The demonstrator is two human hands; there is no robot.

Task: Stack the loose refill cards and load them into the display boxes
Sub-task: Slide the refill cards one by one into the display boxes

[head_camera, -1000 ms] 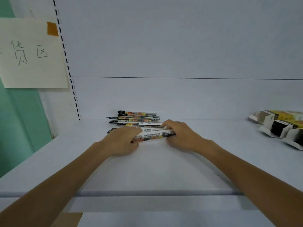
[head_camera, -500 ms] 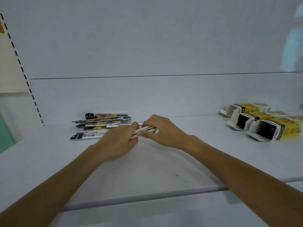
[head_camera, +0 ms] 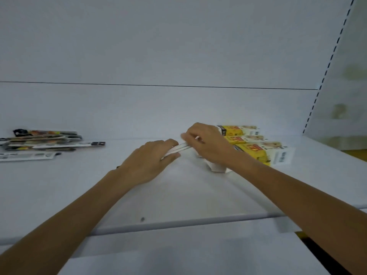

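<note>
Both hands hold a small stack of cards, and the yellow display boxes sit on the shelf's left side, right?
No. In the head view the yellow display boxes sit on the right side of the shelf, beside the right hand. It and the left hand hold the stack of cards.

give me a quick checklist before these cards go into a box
1. Grip on the cards: ok. The left hand and right hand both hold the card stack.
2. Stack edges squared: cannot tell, blurred and mostly covered.
3. Boxes close by: ok. The display boxes lie just past the right hand.
4. Box mouth open toward the stack: cannot tell. The right hand hides it; only a white flap shows.
5. All loose cards gathered: not ok. A loose pile lies at the far left of the shelf.
</note>
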